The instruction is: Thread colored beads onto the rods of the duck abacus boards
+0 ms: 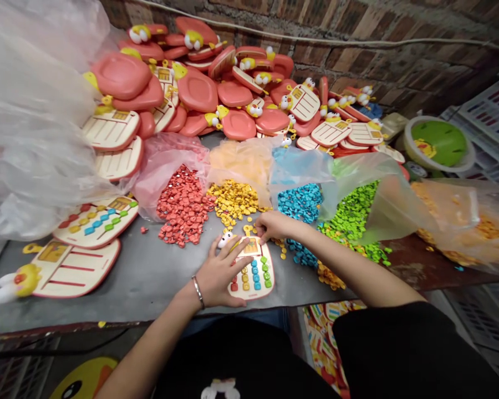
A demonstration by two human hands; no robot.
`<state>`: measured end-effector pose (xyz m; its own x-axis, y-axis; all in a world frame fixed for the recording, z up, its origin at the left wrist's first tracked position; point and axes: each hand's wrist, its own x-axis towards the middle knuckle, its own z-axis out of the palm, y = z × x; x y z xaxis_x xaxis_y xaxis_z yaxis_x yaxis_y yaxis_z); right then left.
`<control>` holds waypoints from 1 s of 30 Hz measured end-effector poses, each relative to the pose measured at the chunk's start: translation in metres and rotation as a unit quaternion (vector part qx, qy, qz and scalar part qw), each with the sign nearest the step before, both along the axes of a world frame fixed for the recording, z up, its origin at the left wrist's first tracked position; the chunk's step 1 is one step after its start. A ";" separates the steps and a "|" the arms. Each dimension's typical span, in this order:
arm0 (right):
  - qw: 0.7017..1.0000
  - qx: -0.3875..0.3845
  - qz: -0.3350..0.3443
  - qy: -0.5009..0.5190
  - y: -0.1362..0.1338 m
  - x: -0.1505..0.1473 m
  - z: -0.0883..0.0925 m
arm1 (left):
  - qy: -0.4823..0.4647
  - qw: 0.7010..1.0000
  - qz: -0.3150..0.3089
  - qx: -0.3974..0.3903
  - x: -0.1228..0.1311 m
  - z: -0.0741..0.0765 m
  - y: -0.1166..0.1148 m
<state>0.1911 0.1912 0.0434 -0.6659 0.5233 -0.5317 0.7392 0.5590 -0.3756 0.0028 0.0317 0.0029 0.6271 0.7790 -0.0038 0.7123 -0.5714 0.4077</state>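
Note:
A cream toy board (pixel 252 293) with a red rim and a yellow-and-white animal head lies on the grey table in front of me. Columns of red, yellow, blue and green beads (pixel 255 274) sit on it. My left hand (pixel 222 271) rests across its left side, fingers spread, thumb along the lower edge, partly covering the red column. At the board's upper right, by the small picture panel (pixel 249 247), my right hand (pixel 274 226) has its fingers curled together. Whatever is between those fingertips is hidden.
Open bags spill red (pixel 183 205), yellow (pixel 235 199), blue (pixel 299 202) and green beads (pixel 355 213) beyond the board. A beaded board (pixel 95 221) overlaps a bare one (pixel 79 269) at left. Many toy boards (pixel 197 88) are heaped behind; a tub (pixel 438 144) stands right.

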 end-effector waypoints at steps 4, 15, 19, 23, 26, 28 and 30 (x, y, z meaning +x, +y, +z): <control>1.000 -0.008 0.015 -0.027 0.002 -0.004 0.002 | 0.003 1.000 0.008 0.005 0.001 0.000 0.000; 0.972 -0.015 -0.075 0.223 -0.033 0.033 0.005 | 0.010 0.998 0.020 0.058 -0.003 0.004 -0.001; 0.910 -0.081 -0.216 0.345 -0.054 0.038 -0.006 | -0.002 0.994 0.021 0.109 -0.006 0.002 -0.001; 0.890 -0.110 -0.260 0.358 -0.071 0.033 -0.017 | 0.001 0.991 -0.009 0.131 -0.007 0.001 -0.001; 0.860 -0.085 -0.301 0.402 -0.087 0.034 -0.023 | -0.007 0.988 -0.014 0.154 -0.008 0.004 -0.004; 0.829 -0.061 -0.352 0.430 -0.106 0.042 -0.027 | -0.027 0.984 -0.007 0.177 -0.010 0.006 -0.006; 0.786 -0.030 -0.426 0.446 -0.134 0.059 -0.031 | -0.052 0.979 0.011 0.196 -0.011 0.007 -0.008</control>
<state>0.2503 0.0575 0.0124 -0.2085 0.9736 -0.0929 0.2635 -0.0355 -0.9640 -0.0083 0.0233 0.0098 0.5906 0.7213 0.3618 0.6926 -0.6832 0.2314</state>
